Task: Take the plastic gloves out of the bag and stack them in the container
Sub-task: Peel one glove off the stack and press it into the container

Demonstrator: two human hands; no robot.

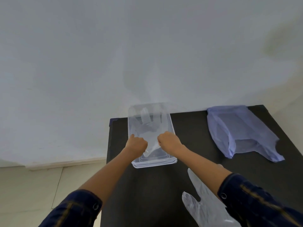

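Gloves are being stacked, and one clear glove (150, 133) is held over the container (171, 128) at the far left of the table (188, 141), its fingers pointing far and its cuff near. The left hand (136, 143) is closed on the cuff's left edge and the right hand (168, 140) on its right edge, the two hands a little apart with the film stretched between them. For a good lay, the cuff should be kept taut and level, lowered flat inside the walls, and let go with both hands together, since thin film probably clings and folds. Counted from left to right: one container, one glove in it as far as can be told, one glove (205, 202) lying near on the table beneath the right forearm, and one blue bag (242, 130) at the far right, seemingly empty.
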